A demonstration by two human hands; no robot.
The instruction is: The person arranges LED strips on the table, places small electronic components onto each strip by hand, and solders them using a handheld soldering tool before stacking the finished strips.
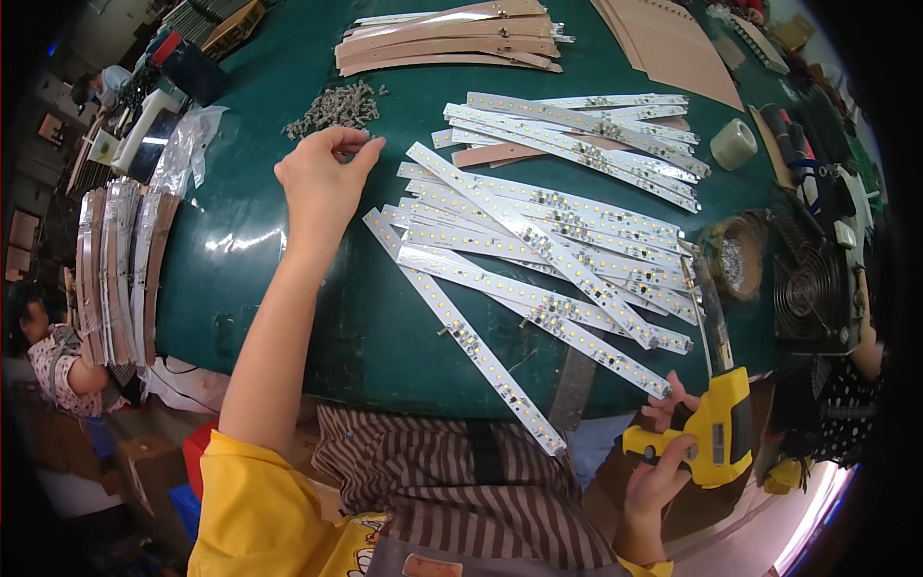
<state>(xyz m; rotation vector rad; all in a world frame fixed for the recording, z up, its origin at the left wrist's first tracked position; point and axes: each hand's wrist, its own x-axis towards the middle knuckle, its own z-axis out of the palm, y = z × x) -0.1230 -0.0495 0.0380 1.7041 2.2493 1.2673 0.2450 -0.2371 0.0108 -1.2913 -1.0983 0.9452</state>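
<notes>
Two hands: right hand (661, 471) grip wraps yellow screwdriver (719, 423), bit upward; left hand (322, 178) grip pinched near screws (336, 106).

Bright even light, glare on tabletop (240, 240), fisheye-bent dark edges

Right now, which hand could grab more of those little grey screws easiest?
The left hand: its fingertips sit right beside the pile of grey screws. The right hand is far back at the table edge, gripping the yellow electric screwdriver.

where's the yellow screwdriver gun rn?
Head view, lower right: the yellow power screwdriver is held in the right hand just off the near edge of the green table, beside the white LED strips.
</notes>
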